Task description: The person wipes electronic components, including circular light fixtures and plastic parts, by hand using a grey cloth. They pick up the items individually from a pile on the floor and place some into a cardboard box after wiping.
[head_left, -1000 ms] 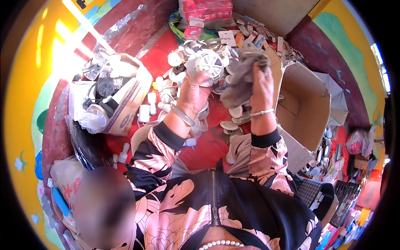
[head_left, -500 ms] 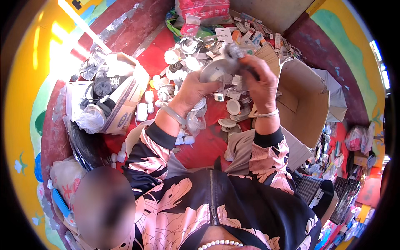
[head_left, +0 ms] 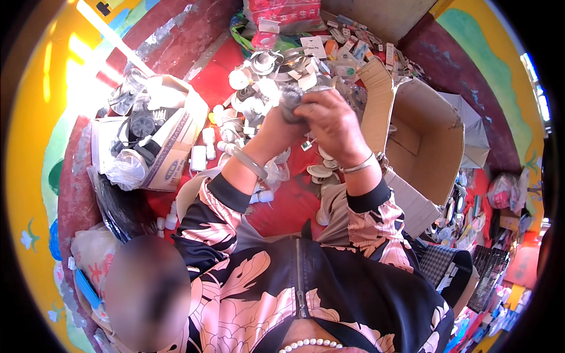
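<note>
At ten o'clock a cardboard box [head_left: 176, 154] held black and white parts [head_left: 143, 125] and a bagged round piece [head_left: 130, 167]; between two and three, another box [head_left: 415, 138] gaped open. At twelve, the right hand [head_left: 334, 120] grasped a bunched grey cloth [head_left: 290, 101]; beside it, the left hand [head_left: 280, 129] had its fingers hidden, so its grip could not be told. Since half a second earlier, the right hand had moved toward nine o'clock, covering the round pale cover.

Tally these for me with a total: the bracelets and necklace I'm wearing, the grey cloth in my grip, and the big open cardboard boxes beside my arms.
Bracelets: 2
Necklace: 1
Grey cloth: 1
Big open cardboard boxes: 2
Total: 6
</note>
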The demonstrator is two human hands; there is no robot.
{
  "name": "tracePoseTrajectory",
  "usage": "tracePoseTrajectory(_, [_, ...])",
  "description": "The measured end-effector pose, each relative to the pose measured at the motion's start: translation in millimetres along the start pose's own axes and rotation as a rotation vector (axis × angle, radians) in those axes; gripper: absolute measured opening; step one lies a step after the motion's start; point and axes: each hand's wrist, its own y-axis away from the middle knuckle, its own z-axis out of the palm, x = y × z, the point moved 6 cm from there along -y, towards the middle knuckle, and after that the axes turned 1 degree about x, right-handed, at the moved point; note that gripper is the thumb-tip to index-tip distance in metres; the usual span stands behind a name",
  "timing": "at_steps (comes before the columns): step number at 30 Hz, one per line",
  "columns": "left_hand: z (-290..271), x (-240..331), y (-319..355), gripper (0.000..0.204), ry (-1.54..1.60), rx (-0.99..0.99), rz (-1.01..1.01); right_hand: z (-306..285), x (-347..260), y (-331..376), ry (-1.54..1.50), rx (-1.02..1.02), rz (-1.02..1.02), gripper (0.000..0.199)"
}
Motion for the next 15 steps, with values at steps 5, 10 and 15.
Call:
tracePoseTrajectory(5, [-2,2,1,0.033,0.173,-0.081,0.035,-22,43,8,0.003,0.132,0.209,0.024])
tracePoseTrajectory(10, [-5,4,2,0.041,0.351,-0.127,0.015,-35,115,41,-0.911,0.589,0.651,0.022])
tracePoseTrajectory(15, [-20,0,1,0.049,0.496,-0.14,-0.077,-63,172,68,-1.655,0.795,0.608,0.034])
